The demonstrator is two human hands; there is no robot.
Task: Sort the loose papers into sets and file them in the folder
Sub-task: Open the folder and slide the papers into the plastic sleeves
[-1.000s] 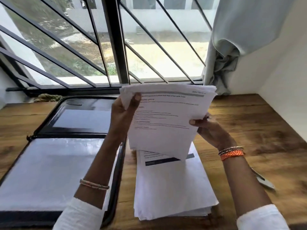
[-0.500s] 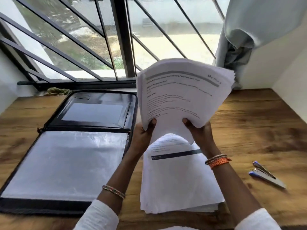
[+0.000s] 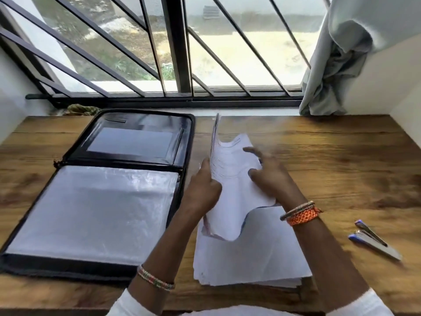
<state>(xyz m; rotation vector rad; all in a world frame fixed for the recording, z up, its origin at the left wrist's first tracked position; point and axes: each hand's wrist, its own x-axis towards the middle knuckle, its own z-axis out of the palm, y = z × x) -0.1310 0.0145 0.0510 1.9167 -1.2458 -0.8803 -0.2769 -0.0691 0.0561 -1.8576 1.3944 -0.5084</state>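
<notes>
My left hand grips the left edge of a set of white papers, which stands tilted on its edge and curls over a thicker stack of papers lying on the wooden desk. My right hand rests against the set's right face with fingers spread and straight. The black zip folder lies open to the left, a clear plastic sleeve showing in its near half.
A blue and silver stapler lies on the desk at the right. Behind the desk are a barred window and a grey curtain at the back right. White walls close in both sides.
The set of papers came down from in front of the window to just above the stack and turned edge-on. My right hand let go of its lower edge and now lies flat on it.
</notes>
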